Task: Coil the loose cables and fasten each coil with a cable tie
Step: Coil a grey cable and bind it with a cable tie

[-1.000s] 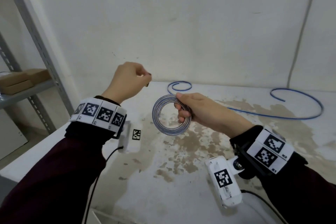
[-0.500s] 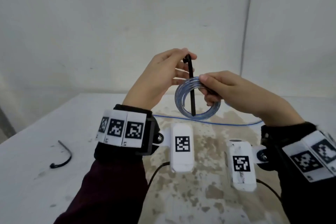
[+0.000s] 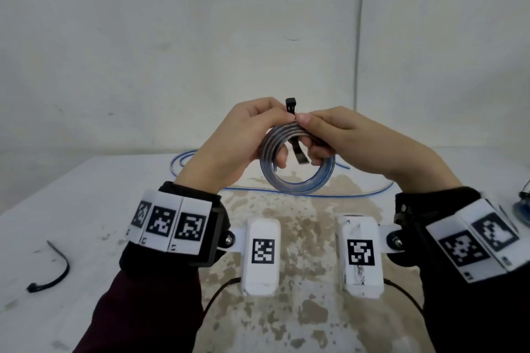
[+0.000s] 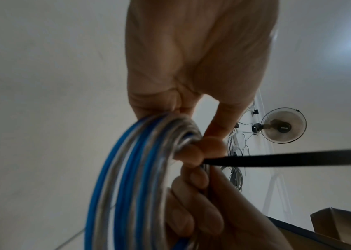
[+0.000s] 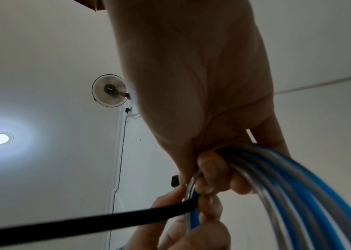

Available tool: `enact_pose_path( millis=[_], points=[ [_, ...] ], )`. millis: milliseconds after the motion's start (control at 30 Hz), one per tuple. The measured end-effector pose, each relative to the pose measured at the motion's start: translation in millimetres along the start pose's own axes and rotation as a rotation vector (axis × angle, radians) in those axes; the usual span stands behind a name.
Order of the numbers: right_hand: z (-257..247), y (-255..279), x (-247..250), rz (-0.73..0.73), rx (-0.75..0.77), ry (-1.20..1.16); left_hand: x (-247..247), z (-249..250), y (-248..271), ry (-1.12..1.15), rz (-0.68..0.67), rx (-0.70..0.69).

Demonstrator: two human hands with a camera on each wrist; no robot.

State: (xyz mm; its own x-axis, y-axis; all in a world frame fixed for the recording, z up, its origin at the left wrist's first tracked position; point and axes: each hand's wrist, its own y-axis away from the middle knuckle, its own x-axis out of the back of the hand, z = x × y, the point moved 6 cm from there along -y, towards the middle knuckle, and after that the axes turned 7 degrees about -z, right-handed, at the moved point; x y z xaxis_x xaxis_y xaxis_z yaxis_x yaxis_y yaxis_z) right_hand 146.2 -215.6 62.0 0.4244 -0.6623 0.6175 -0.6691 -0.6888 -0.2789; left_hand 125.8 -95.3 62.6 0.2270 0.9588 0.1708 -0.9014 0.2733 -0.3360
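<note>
The black cable tie has gone from standing straight across the front of the coil half a second ago to being bent over its top strands — its square head now pokes up between the two thumbs and its tail hangs down through the ring. That puts the wrap itself in place; what is left, by my reading, is to bring the tail round and feed it into the head, which is not yet done. The blue-and-clear cable coil is held up in the air above the stained white table, both hands meeting at its top edge. The left hand has its fingers curled round the strands with the thumb pressing the tie against them; the right hand pinches the same spot, fingers tucked inside the ring. Compared with the earlier frame the hands have closed together. A loose blue cable lies on the table behind, and a spare cable tie sits well off to the left.
</note>
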Motion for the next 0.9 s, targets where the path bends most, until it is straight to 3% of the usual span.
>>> enact_pose_path(
  millis=[467,567,700,833,900],
  points=[
    [8,-7,-12,-0.013,-0.038,-0.027,3,-11,-1,0.025,0.065,-0.039],
    [10,-6,-8,0.078,-0.084,0.016,6,-12,-1,0.017,0.081,-0.046],
    [-11,4,13,0.269,0.095,0.184,12,-16,-3,0.036,0.136,-0.039],
    [-28,11,6,0.113,0.171,0.237,18,-18,-3,0.047,0.159,-0.047],
    [-34,9,3,0.138,0.214,0.168,17,-17,-3,0.050,0.155,-0.056]
  ],
)
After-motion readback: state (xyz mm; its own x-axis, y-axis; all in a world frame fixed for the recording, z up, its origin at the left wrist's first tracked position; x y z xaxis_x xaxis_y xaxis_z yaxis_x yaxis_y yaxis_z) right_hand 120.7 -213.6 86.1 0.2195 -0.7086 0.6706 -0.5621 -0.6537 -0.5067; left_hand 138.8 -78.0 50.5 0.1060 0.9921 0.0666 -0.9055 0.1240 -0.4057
